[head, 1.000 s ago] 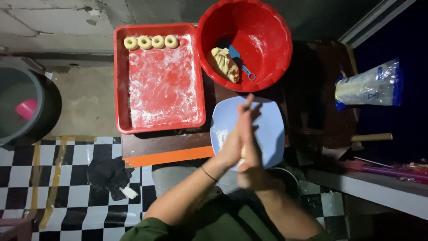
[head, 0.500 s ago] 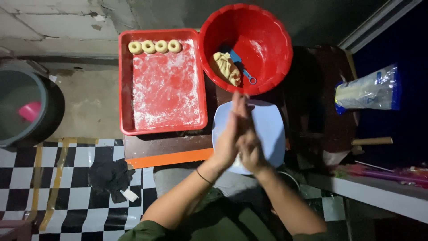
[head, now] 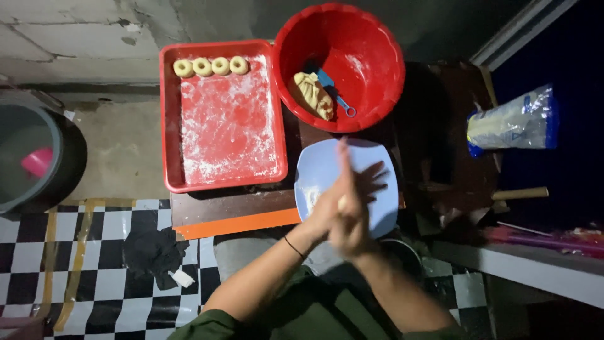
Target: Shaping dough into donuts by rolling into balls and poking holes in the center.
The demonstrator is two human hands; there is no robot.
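I have both palms pressed together above the plate [head: 314, 182], left hand [head: 330, 211] against right hand [head: 353, 217], fingers stretched out flat and pointing away from me rather than curled. A small pale bit of dough [head: 341, 203] shows at the seam between the palms, so the hands are closed on it flat, palm to palm; the fingers are motion-blurred, and I cannot tell how much dough is in there. A thin dark band sits on my left wrist. The plate is pale blue, squarish, dusted with flour, and lies on the low table just in front of me, beneath the hands. Beyond it stands the red bowl [head: 377, 38], holding a lump of dough [head: 313, 94] and a blue scoop [head: 333, 93] that lies beside the lump. Left of the bowl, touching it, is the red tray [head: 170, 126], floured across its floor, with four dough rings [head: 211, 65] in a row along its far edge. To the right, well apart, a clear bag [head: 513, 123] lies in the dark. On the left, a grey bucket [head: 60, 170] stands on the floor.
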